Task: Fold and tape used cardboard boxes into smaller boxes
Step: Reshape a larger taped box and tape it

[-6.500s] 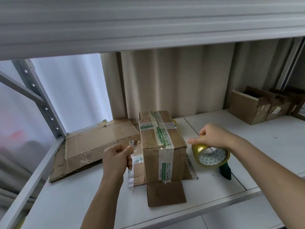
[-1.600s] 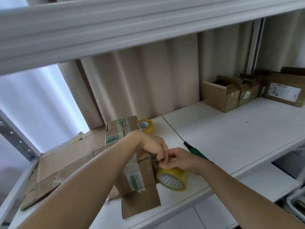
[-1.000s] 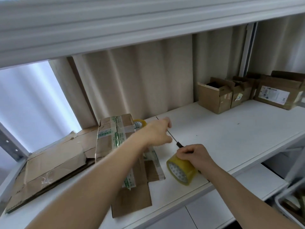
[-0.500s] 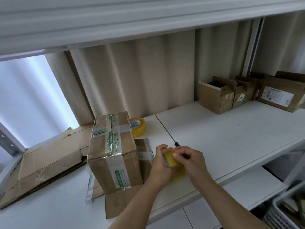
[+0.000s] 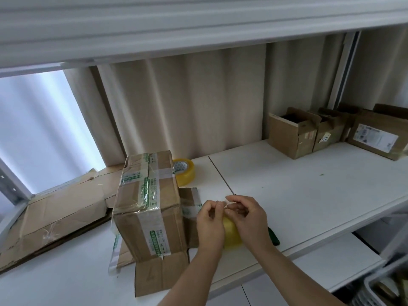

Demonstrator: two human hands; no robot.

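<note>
Both hands now meet over the yellow roll of packing tape [image 5: 230, 234] near the shelf's [image 5: 309, 195] front edge; half a second ago they cupped it lower. The left hand [image 5: 209, 226] and right hand [image 5: 249, 219] have fingertips pinched together at the roll's top, likely picking the tape end free, so taping comes next. The brown cardboard box with green-printed tape [image 5: 148, 208] sits just left of the hands, flaps splayed, long axis running front-to-back, slightly tilted.

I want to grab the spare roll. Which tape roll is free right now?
The tape roll behind the taped box, lying untouched; the other roll is between both hands.
</note>
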